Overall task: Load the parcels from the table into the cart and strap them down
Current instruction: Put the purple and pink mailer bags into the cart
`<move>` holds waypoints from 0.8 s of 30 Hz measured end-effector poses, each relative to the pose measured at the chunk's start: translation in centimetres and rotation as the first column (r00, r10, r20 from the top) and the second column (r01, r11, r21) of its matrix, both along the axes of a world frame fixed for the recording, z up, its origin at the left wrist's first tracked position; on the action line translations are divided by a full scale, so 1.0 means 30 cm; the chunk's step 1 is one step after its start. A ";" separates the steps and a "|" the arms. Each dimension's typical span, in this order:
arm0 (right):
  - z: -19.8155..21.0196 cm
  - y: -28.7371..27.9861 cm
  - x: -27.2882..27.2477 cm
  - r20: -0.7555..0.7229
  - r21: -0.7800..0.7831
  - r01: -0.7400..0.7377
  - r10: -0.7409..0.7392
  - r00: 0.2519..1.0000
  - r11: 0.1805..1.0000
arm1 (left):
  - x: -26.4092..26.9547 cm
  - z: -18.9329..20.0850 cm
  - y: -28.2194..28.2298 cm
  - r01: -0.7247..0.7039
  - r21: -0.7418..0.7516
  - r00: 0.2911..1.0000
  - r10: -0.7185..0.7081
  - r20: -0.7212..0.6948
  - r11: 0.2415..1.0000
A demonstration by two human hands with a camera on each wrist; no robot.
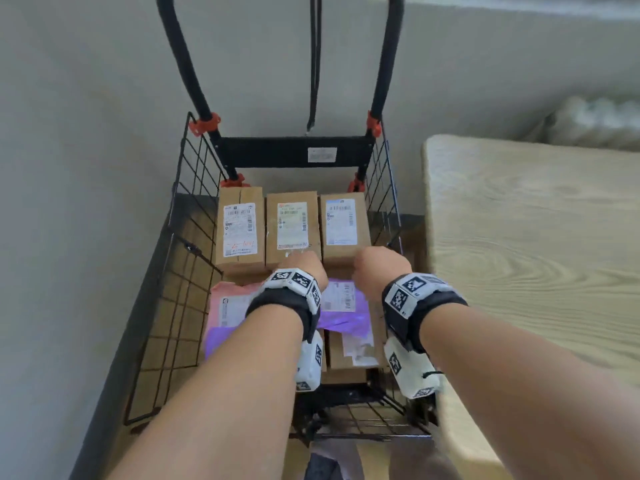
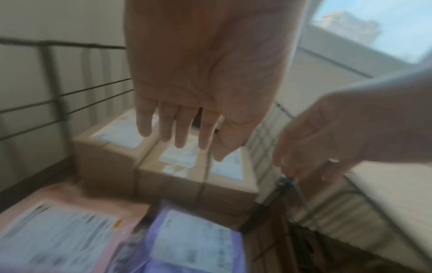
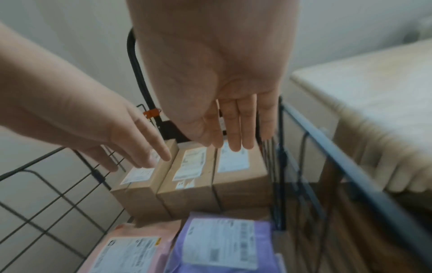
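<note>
Below and just ahead of both hands, inside wire cart (image 1: pixel 180 237): three brown parcels (image 1: pixel 292 230) side by side, long axes pointing away toward the handle. Left hand (image 2: pixel 205 77) and right hand (image 3: pixel 222 73): fingers straight, spread wide, empty, touching nothing.

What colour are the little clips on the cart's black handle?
Orange-red. The clips show best in the head view, where the handle meets the wire basket.

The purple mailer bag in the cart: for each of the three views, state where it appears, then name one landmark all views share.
Head: purple mailer bag sits centre, between the two wrists.
Left wrist: bottom centre-right, blurred.
Right wrist: bottom centre-right.
Shared landmark: the row of three cardboard boxes beyond it.
</note>
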State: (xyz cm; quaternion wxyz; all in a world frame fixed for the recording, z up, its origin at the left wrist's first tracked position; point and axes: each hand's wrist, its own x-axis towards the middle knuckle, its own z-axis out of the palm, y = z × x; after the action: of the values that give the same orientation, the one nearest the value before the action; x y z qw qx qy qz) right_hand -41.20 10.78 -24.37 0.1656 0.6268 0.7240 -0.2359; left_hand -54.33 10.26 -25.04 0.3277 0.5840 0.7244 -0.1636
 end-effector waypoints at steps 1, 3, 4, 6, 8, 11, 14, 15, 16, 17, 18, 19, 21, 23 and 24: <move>0.035 -0.004 0.043 0.002 0.050 0.001 -0.001 1.000 0.999 | 0.048 0.022 0.009 0.041 0.036 0.999 -0.041 -0.017 0.998; 0.097 -0.013 0.139 0.000 0.150 -0.002 0.002 1.000 0.989 | 0.153 0.077 0.021 0.120 0.103 0.992 -0.116 -0.049 0.987; 0.122 -0.020 0.190 0.006 0.184 -0.004 0.003 1.000 0.983 | 0.204 0.103 0.024 0.151 0.134 0.988 -0.145 -0.051 0.979; 0.167 -0.038 0.295 0.017 0.225 0.000 -0.004 1.000 0.974 | 0.301 0.143 0.026 0.200 0.187 0.980 -0.194 -0.046 0.962; 0.194 -0.062 0.407 0.042 0.226 0.000 -0.010 0.999 0.974 | 0.401 0.175 0.017 0.256 0.221 0.967 -0.251 -0.050 0.941; 0.218 -0.102 0.583 0.090 0.201 -0.002 -0.017 0.996 0.980 | 0.562 0.206 0.000 0.354 0.222 0.935 -0.346 -0.078 0.908; 0.244 -0.147 0.765 0.120 0.224 0.054 -0.083 0.989 0.973 | 0.744 0.228 -0.014 0.422 0.203 0.906 -0.414 -0.085 0.884; 0.251 -0.166 0.828 0.130 0.238 0.070 -0.103 0.986 0.969 | 0.808 0.235 -0.023 0.443 0.194 0.897 -0.434 -0.089 0.875; 0.256 -0.184 0.888 0.143 0.245 0.081 -0.119 0.983 0.966 | 0.870 0.242 -0.033 0.462 0.186 0.887 -0.452 -0.094 0.867; 0.259 -0.204 0.948 0.154 0.245 0.093 -0.134 0.979 0.965 | 0.932 0.250 -0.047 0.478 0.181 0.878 -0.468 -0.096 0.860; 0.261 -0.225 1.007 0.161 0.237 0.106 -0.147 0.976 0.966 | 0.992 0.255 -0.061 0.490 0.174 0.872 -0.480 -0.095 0.854; 0.263 -0.246 1.065 0.163 0.228 0.118 -0.157 0.974 0.967 | 1.053 0.261 -0.076 0.498 0.170 0.867 -0.489 -0.096 0.850; 0.269 -0.285 1.181 0.151 0.223 0.150 -0.186 0.971 0.963 | 1.176 0.268 -0.103 0.526 0.167 0.851 -0.516 -0.100 0.834; 0.276 -0.322 1.295 0.131 0.220 0.188 -0.220 0.967 0.957 | 1.297 0.274 -0.128 0.556 0.165 0.831 -0.546 -0.105 0.815; 0.280 -0.342 1.356 0.128 0.217 0.205 -0.236 0.963 0.954 | 1.360 0.279 -0.142 0.568 0.168 0.823 -0.558 -0.107 0.806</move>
State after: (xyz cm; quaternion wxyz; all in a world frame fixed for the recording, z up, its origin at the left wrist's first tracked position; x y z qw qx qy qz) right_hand -0.53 0.52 -15.95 0.1284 0.7335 0.6548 -0.1295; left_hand -13.54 5.99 -16.69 0.1875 0.7968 0.5393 -0.1979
